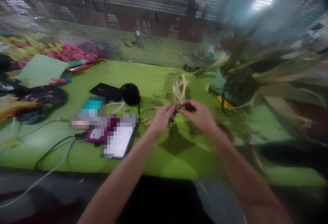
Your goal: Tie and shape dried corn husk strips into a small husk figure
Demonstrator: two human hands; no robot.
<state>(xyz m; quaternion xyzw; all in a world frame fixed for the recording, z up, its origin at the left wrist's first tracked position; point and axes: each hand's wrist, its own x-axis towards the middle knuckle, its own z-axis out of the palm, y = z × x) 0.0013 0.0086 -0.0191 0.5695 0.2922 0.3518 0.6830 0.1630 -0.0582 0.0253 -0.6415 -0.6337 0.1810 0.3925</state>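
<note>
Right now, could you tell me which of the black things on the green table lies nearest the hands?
The round black object, just left of the left hand; the flat black case lies farther left.

Two hands (164, 118) (201, 114), one pale leaf bundle (180, 92), one black phone (106, 92), one round black object (130, 94).

We could read no text, label, brand, number or sign anywhere in this view. The items lying beside the cables on the green table (159, 77) were pixelated, so whatever stood on them was hidden from us. The black phone (106, 92) showed only a dark, blank face, and the pale green sheet of paper (42, 69) at the left carried no print that we could make out. The whole picture was blurred, and the perforated metal wall (143, 39) behind the table bore nothing but its holes.
</note>
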